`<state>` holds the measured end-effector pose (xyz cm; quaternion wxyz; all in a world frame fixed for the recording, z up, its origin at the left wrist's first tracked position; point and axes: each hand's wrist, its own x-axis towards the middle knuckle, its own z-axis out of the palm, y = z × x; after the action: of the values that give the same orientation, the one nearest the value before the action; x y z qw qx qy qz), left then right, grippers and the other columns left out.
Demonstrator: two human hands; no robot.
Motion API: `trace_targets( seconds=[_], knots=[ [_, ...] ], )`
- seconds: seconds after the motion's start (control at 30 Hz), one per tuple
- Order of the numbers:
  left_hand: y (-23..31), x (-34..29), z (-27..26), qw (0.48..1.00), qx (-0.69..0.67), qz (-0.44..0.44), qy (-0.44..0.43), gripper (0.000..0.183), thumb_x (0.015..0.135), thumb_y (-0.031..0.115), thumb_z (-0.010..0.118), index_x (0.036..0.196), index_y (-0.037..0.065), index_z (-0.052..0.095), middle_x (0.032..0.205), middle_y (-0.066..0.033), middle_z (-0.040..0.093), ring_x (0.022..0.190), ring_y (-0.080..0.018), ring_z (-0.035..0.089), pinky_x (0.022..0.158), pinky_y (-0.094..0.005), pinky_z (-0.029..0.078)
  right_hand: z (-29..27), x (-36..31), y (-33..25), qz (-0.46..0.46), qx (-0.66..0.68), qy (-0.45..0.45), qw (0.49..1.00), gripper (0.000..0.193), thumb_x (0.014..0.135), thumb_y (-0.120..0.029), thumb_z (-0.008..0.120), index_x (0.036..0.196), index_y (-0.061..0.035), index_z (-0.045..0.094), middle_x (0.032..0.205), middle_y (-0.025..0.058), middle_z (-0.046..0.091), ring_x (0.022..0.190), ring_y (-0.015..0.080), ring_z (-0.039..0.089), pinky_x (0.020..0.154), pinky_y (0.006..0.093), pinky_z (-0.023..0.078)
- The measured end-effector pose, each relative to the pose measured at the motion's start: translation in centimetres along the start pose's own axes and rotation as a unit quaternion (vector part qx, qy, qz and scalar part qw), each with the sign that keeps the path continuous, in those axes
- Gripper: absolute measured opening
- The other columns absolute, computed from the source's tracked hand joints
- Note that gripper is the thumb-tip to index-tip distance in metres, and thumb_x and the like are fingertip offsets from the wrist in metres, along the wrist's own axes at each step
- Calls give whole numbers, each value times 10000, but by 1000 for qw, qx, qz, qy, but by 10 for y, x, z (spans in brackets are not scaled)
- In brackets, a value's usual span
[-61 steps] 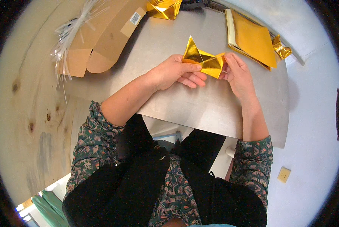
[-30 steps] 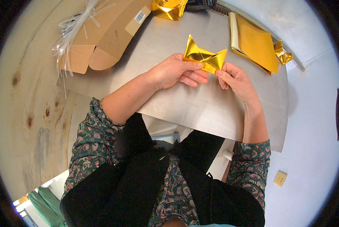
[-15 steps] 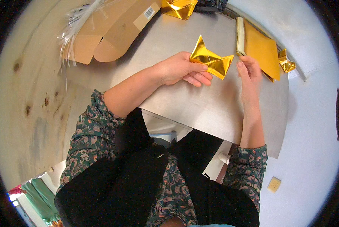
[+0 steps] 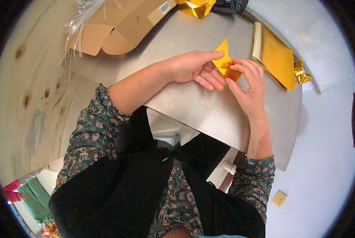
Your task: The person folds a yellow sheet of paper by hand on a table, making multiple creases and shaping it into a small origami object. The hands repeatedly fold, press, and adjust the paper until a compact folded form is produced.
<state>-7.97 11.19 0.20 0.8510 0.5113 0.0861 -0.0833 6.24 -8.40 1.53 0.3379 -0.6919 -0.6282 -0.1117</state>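
Observation:
A folded piece of shiny gold foil paper [image 4: 225, 62], with one pointed corner sticking up, is held between my two hands above the metal tabletop [image 4: 193, 101]. My left hand [image 4: 197, 68] is closed on its left side, thumb on top and the other fingers stretched out beneath. At the right end, my right hand [image 4: 250, 85] has thumb and fingertips closed around the lower edge of the paper. The fingers hide part of that end.
An open cardboard box [image 4: 126, 27] with clear plastic strips [image 4: 76, 29] lies at the far left. A stack of gold paper sheets [image 4: 278, 57] sits by the wall at right, beside a folded gold piece [image 4: 301, 72]. More folded gold foil [image 4: 197, 7] lies at the far edge.
My right hand has moved left from beside the paper stack and now grips the folded paper's right end. The paper has been turned, so its pointed corner and inner face show differently.

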Motion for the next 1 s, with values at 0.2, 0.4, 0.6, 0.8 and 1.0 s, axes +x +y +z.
trace_targets(
  seconds=[0.2, 0.4, 0.6, 0.8, 1.0],
  knots=[
    [-6, 4, 5, 994, 90, 40, 45, 553, 1089, 497, 449, 1192, -14, 632, 953, -128, 741, 731, -175, 739, 643, -269, 624, 4, -4, -4, 59, 43, 14, 997, 289, 756, -153, 841, 968, -103, 652, 1159, 82, 624, 1159, 294, 536, 1025, 422, 426],
    [-9, 2, 9, 989, 120, 59, 68, 441, 1098, 425, 484, 1145, 12, 632, 884, -72, 700, 673, -122, 695, 598, -236, 599, 7, -3, -8, 79, 41, 45, 995, 218, 769, -134, 834, 863, -105, 639, 1144, 84, 607, 1119, 283, 526, 988, 412, 427],
    [-12, 3, 11, 980, 121, 109, 112, 418, 1101, 385, 497, 1216, 1, 614, 1059, -81, 657, 749, -114, 695, 604, -225, 586, 5, -2, -11, 70, 27, 82, 994, 187, 792, -94, 808, 829, -83, 625, 985, 69, 635, 1004, 256, 561, 901, 383, 464],
    [-13, 4, 11, 980, 110, 126, 106, 401, 1096, 386, 508, 1255, 35, 616, 1138, -71, 683, 783, -114, 719, 559, -199, 574, 11, -4, -13, 142, 78, 97, 982, 164, 858, -74, 762, 825, -62, 602, 823, 44, 619, 853, 215, 574, 789, 353, 478],
    [-15, 5, 13, 977, 115, 138, 116, 384, 1101, 376, 500, 1233, 38, 625, 1133, -75, 696, 786, -115, 722, 562, -203, 571, 13, -6, -8, 176, 89, 117, 973, 179, 881, -81, 748, 826, -57, 579, 797, 47, 598, 808, 208, 567, 763, 352, 477]
  ],
)
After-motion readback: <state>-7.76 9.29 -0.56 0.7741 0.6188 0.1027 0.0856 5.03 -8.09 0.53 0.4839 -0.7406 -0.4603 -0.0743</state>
